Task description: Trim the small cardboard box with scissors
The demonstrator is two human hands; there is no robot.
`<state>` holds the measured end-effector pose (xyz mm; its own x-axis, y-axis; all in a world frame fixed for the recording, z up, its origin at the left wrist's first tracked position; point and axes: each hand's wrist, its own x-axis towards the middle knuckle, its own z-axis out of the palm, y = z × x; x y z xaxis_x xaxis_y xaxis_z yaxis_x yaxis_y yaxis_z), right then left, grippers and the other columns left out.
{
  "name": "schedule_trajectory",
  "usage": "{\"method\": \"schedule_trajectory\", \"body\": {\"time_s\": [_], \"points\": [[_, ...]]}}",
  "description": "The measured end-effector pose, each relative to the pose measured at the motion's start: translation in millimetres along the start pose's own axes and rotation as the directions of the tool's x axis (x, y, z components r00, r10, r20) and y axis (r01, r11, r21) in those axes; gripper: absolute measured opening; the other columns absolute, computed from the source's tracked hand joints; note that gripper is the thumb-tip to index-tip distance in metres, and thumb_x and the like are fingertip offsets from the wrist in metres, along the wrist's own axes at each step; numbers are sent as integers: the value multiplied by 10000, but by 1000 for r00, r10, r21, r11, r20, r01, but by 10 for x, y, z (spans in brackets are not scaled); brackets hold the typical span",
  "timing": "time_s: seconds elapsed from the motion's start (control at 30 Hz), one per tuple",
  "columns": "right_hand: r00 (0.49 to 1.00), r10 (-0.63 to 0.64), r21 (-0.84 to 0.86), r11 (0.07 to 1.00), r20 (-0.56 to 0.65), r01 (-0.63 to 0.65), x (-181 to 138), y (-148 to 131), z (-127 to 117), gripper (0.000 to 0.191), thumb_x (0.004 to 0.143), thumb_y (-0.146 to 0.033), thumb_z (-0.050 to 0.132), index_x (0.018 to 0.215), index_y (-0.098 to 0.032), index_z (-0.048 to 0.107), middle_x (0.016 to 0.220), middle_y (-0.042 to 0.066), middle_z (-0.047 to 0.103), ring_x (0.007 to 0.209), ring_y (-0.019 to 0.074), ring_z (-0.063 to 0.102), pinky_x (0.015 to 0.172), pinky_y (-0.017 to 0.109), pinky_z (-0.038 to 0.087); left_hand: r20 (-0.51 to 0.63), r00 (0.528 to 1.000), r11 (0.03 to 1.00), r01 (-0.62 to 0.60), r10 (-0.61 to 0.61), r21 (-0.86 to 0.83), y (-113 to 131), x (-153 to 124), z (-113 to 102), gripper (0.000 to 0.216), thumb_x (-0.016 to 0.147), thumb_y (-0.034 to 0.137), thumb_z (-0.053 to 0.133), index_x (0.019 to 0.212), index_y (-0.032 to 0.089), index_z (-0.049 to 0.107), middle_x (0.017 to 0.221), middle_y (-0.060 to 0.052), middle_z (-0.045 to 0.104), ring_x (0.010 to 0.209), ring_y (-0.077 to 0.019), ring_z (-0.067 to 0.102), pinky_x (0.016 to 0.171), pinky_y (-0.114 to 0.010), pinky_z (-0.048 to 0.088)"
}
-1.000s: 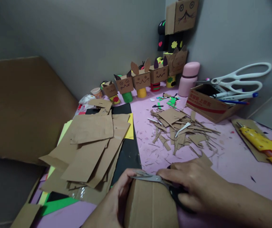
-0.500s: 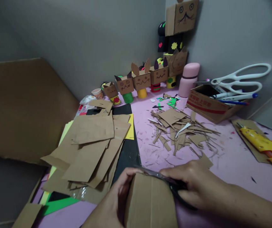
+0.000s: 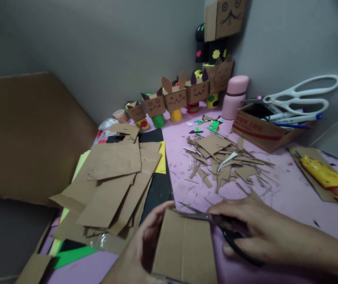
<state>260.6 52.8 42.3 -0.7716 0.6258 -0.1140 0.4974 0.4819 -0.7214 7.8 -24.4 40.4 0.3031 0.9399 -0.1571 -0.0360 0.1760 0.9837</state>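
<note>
My left hand point(image 3: 145, 244) grips a folded brown cardboard piece point(image 3: 185, 248) by its left edge, near the front of the pink table point(image 3: 290, 205). My right hand point(image 3: 254, 228) is closed on black-handled scissors point(image 3: 216, 225). Their blades are parted at the cardboard's top edge, tips pointing left toward my left thumb. The scissor handles are partly hidden under my fingers.
A pile of cardboard offcuts point(image 3: 225, 159) lies just beyond my hands. Stacked brown sheets point(image 3: 112, 181) sit to the left on black and coloured paper. Cardboard animal figures point(image 3: 173, 98), a pink bottle point(image 3: 234, 96), a box with white scissors point(image 3: 300, 94) and a yellow glue gun point(image 3: 325, 177) stand behind and right.
The scissor blades have gone from lying shut along the cardboard's top edge to parted. My right hand has drawn back to the right. The cardboard sits slightly lower in view.
</note>
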Motion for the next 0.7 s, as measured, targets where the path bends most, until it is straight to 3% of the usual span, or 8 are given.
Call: {"method": "schedule_trajectory", "body": {"time_s": [0.23, 0.5, 0.6, 0.7], "points": [[998, 63, -11, 998, -9, -63, -22, 90, 2, 338, 746, -220, 645, 1084, -227, 641, 783, -1, 679, 652, 147, 573, 544, 200, 360, -24, 1000, 999, 13, -13, 32, 20, -38, -19, 746, 487, 588, 780, 1115, 258, 550, 1197, -111, 587, 1189, -371, 467, 894, -417, 447], [984, 61, 288, 952, 168, -108, -12, 79, 17, 236, 762, -228, 643, 997, -215, 656, 655, -53, 588, 574, 99, 513, 497, 154, 354, -252, 963, 995, 93, -99, -34, -230, -198, -109, 888, 416, 654, 772, 1181, 273, 529, 1268, -97, 541, 1274, -392, 361, 979, -446, 367], [972, 35, 339, 934, 231, -114, 8, 74, 15, 257, 741, -192, 653, 998, -210, 650, 628, -68, 558, 544, 85, 493, 473, 144, 330, -248, 962, 993, 115, -114, -7, -219, -210, -102, 867, 433, 651, 767, 1179, 269, 543, 1288, -100, 536, 1297, -396, 326, 1012, -463, 324], [972, 0, 323, 943, 233, -77, 20, 66, 25, 177, 733, -154, 641, 904, -202, 645, 633, -72, 555, 553, 80, 495, 482, 138, 327, -166, 979, 990, 130, -120, 52, -136, -163, -68, 859, 420, 674, 756, 1151, 267, 562, 1278, -101, 541, 1270, -405, 356, 998, -473, 334]]}}
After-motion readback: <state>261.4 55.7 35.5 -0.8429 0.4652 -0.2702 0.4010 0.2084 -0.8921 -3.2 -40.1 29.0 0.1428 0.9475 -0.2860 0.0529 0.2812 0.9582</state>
